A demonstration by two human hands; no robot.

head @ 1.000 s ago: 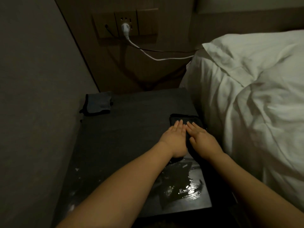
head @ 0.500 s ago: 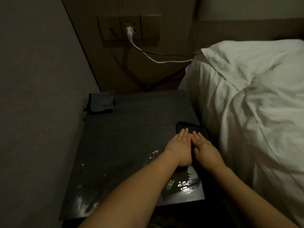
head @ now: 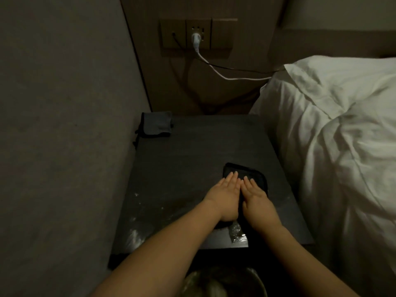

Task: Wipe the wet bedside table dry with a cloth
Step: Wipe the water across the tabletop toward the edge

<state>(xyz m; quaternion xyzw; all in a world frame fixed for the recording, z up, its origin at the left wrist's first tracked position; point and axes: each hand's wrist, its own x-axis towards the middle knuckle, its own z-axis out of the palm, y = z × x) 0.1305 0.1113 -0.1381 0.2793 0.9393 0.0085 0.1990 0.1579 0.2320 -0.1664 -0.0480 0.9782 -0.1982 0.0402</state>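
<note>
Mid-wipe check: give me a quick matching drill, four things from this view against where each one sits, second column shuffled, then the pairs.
Things:
1. dark cloth
2. grey cloth
3. white plug
4. puddle

Places:
A. far left corner of the table
B. in the wall socket
C. under both hands (left hand, right hand)
D. near edge of the table, behind the wrists

Pairs: 1-C, 2-A, 3-B, 4-D
</note>
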